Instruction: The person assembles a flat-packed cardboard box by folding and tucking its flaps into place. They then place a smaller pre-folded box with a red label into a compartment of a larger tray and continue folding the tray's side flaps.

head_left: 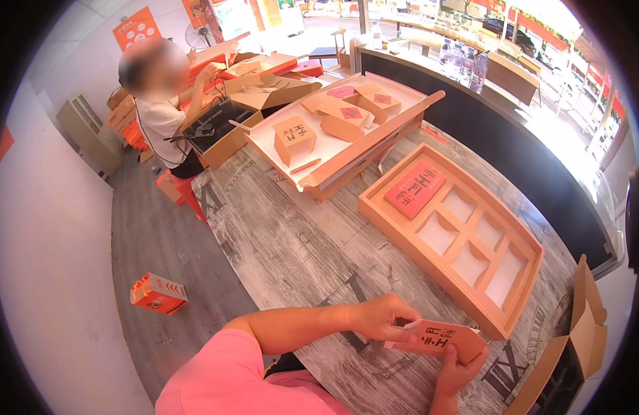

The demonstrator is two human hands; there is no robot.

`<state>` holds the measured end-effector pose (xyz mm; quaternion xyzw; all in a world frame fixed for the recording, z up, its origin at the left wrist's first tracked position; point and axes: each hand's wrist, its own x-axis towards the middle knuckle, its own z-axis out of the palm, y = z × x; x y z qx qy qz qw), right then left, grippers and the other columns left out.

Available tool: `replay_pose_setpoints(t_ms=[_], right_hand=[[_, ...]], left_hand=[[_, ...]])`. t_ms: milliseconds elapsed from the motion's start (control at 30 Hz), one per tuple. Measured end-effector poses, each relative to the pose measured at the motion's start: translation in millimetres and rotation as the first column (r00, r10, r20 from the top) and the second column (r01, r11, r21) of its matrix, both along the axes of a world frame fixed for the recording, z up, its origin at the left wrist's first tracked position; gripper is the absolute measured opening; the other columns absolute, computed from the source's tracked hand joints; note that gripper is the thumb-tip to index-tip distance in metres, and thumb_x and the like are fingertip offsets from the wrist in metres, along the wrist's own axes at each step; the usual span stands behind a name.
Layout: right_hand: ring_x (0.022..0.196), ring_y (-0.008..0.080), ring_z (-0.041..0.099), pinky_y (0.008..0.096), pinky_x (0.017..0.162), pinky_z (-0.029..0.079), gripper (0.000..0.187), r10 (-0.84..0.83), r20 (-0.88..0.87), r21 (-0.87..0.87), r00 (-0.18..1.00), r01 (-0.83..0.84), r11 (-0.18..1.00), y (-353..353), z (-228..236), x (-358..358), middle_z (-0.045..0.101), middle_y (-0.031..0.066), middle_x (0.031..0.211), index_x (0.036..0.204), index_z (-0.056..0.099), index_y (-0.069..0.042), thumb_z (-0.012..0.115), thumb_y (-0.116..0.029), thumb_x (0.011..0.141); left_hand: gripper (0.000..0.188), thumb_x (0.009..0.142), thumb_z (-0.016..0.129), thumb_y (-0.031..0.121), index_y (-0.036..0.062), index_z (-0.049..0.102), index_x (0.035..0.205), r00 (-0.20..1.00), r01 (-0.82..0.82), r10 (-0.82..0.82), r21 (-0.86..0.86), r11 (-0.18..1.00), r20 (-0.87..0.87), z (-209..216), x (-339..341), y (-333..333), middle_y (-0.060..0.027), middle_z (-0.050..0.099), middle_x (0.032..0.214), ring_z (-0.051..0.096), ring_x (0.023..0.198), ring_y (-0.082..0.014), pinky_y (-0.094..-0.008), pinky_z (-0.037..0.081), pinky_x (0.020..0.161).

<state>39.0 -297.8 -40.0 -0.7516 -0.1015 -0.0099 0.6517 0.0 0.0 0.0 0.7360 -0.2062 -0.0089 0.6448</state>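
Both of my hands are closed on a small brown cardboard box (435, 337) with dark printing on its face, held over the near edge of the table. My left hand (383, 317) pinches its left end, where the fingertips partly hide the flaps. Under and around the right end, the fingers of my right hand (461, 370) are wrapped, with the thumb on the printed face. Just beyond them lies a brown compartment tray (381, 216). A red printed box (414, 189) fills one of its compartments; the others show pale bottoms.
Farther back, a large shallow box (347, 171) holds several small brown boxes (294, 138). An open carton (587, 325) stands at right. Another person (160, 111) works at far left beside a carton (226, 142). An orange printed bag (159, 293) sits on the floor.
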Motion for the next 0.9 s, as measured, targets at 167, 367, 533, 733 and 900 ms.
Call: replay_pose_setpoints(t_ms=[167,367,533,733,900], right_hand=[[0.121,0.0227,0.060,0.0356,0.101,0.052,0.076,0.002,0.237,-0.110,0.972,0.025,0.994,-5.3,-8.4,7.2,0.056,0.0125,0.136,0.150,0.044,0.002,0.088,-0.019,0.092],[0.117,0.0200,0.061,0.0346,0.099,0.053,0.077,0.111,0.051,0.290,0.993,-0.121,0.949,20.9,26.3,9.1,0.058,0.0121,0.138,0.149,0.046,0.002,0.089,-0.028,0.092],[0.111,0.0155,0.063,0.0320,0.097,0.052,0.055,0.184,-0.072,0.289,0.980,-0.157,0.945,-6.6,-7.9,4.6,0.066,0.0062,0.123,0.139,0.055,0.002,0.083,-0.018,0.095],[0.091,0.0107,0.062,0.0276,0.081,0.051,0.026,0.061,-0.057,0.135,0.997,-0.053,0.989,12.5,25.9,1.0,0.068,0.0030,0.101,0.113,0.065,-0.001,0.082,-0.009,0.095],[0.089,0.0108,0.061,0.0260,0.078,0.050,0.025,0.015,-0.006,0.028,1.000,-0.015,0.999,5.0,14.8,1.3,0.067,0.0026,0.101,0.112,0.065,-0.001,0.082,-0.008,0.094]], left_hand=[[0.015,0.097,0.072,0.012,0.0022,0.074,0.108,0.995,-0.091,0.091,0.007,0.996,0.033,12.0,1.5,-9.1,-0.0145,0.072,0.077,0.066,0.061,-0.0241,-0.0366,0.052,0.059],[0.020,0.097,0.072,0.011,0.0033,0.074,0.116,0.981,-0.191,0.194,-0.081,0.978,0.030,9.1,-0.6,-13.5,-0.0140,0.076,0.084,0.072,0.068,-0.0251,-0.0354,0.055,0.062],[0.025,0.097,0.075,0.010,0.0022,0.074,0.121,0.984,-0.123,0.127,-0.038,0.992,0.122,3.4,-2.3,-12.3,-0.0146,0.079,0.096,0.077,0.082,-0.0271,-0.0357,0.059,0.070],[0.029,0.093,0.080,0.012,0.0040,0.075,0.120,0.838,-0.252,0.096,0.223,0.942,0.538,-0.9,-3.3,-16.1,-0.0094,0.079,0.099,0.077,0.086,-0.0276,-0.0405,0.061,0.075],[0.034,0.088,0.081,0.012,0.0051,0.075,0.121,0.773,-0.296,0.077,0.251,0.922,0.629,2.3,-5.2,-17.6,-0.0065,0.078,0.104,0.076,0.090,-0.0248,-0.0399,0.061,0.078]])
